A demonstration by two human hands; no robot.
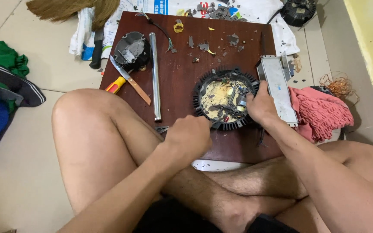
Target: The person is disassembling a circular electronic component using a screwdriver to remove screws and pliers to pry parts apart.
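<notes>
Left hand [188, 137]: fist closed on a tool, its tip at the near rim of the round finned lamp housing [225, 99]. The housing sits mid-board on the dark wooden board [173, 73]. Likely rigid, weighty metal; the circuit board inside looks fragile; grip the ribbed rim. Right hand [260, 105]: fingers curled inside the right edge, pinching components.

Bare arms and bare crossed legs, no sleeves, dark shorts [169, 220] at the waist.

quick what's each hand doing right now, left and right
Left hand: closed in a fist at the round finned housing; what it grips is hidden.
Right hand: fingers pressed into that housing's parts; grip unclear.
</notes>
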